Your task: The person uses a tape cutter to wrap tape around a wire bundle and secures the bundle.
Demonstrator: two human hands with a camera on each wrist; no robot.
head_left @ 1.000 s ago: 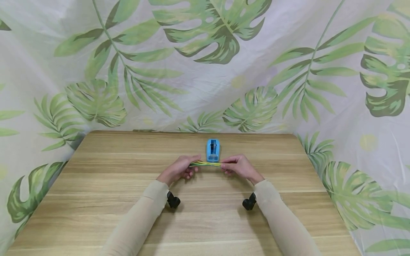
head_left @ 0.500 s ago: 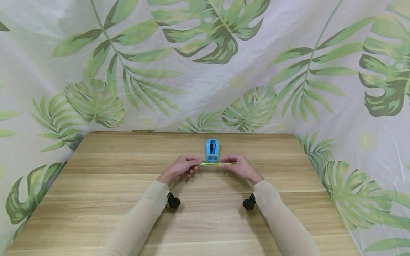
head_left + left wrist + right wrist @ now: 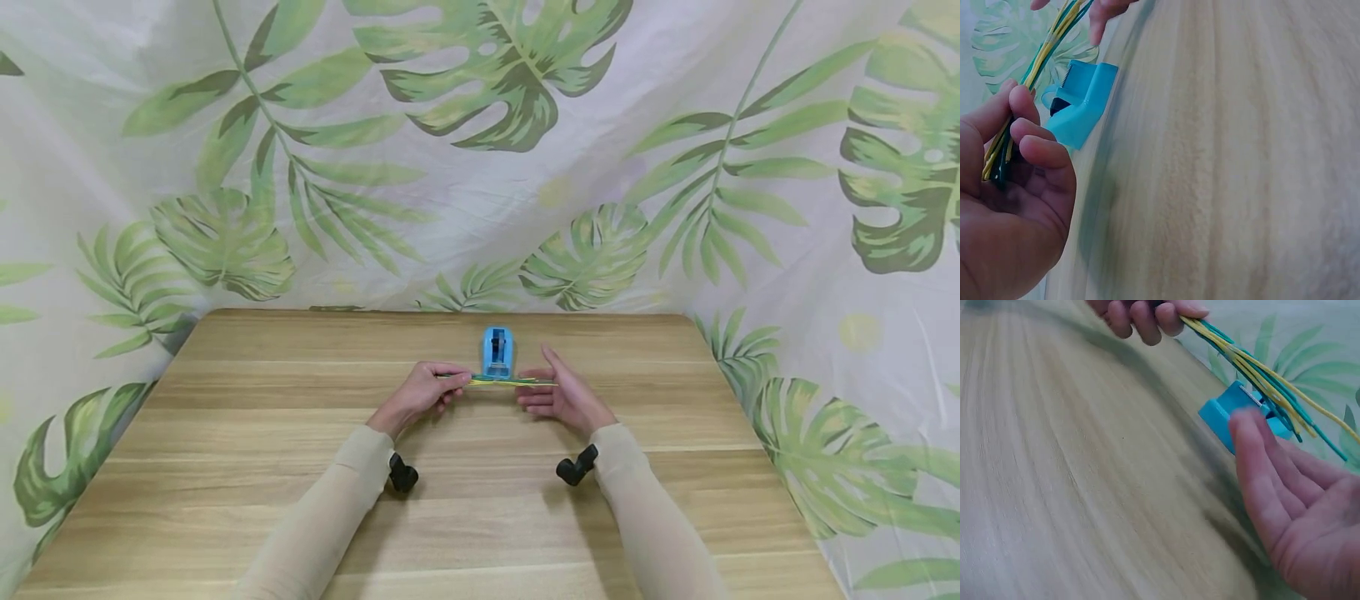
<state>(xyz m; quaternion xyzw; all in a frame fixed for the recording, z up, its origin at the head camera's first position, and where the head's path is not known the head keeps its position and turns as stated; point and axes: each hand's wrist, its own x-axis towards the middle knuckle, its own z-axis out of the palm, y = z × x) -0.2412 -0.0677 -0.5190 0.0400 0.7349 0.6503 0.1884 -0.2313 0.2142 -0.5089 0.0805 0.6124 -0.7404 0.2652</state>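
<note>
A bundle of thin yellow and green wires spans between the hands, just in front of a blue tape dispenser. My left hand pinches the bundle near one end between thumb and fingers; loose wire ends lie inside that palm in the left wrist view. A pale, shiny patch shows around the middle of the wires in the right wrist view. My right hand has its fingers extended and thumb raised beside the other end, where the wire tips fan out. The dispenser's toothed cutting edge faces the hands.
Everything is over a wood-grain table. Behind it and at the sides hangs a pale cloth printed with green leaves. Black wrist cameras sit under both cuffs.
The right hand has let go of the wires, straightening its fingers and lifting its thumb. The bundle has shifted right, its ends past the right fingers. The left hand still pinches it.
</note>
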